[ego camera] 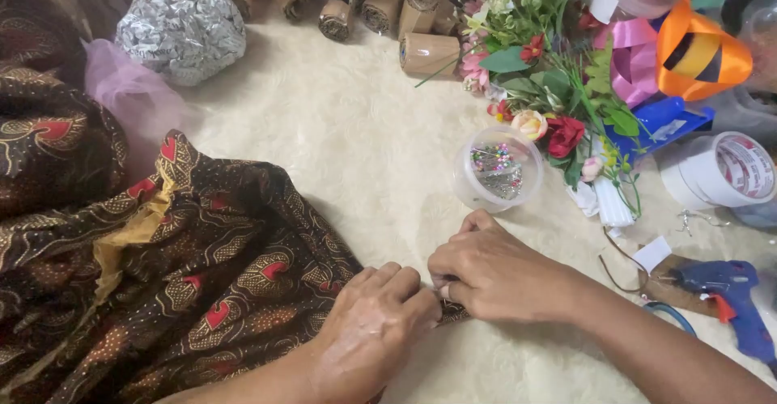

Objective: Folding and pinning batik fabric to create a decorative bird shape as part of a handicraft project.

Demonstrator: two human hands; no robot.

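Cream, fluffy cloth covers the work surface, crowded at its far edge with paper rolls, a crumpled foil ball, artificial flowers and ribbon.

Your left hand rests curled on the corner of the brown batik fabric, which spreads from the left side down to the point where both hands meet. Your right hand is closed over that same corner, fingertips pinched tight on the edge; whether a pin sits between them cannot be told.

To work this corner well, keep the left hand pressing the fold flat so the pattern does not creep, and let the right hand work close to the edge with short, controlled movements. Mind the fingertips underneath.

A clear tub of coloured-head pins stands just beyond your right hand, within easy reach. Tape rolls and a blue glue gun lie to the right, well apart from the cloth.
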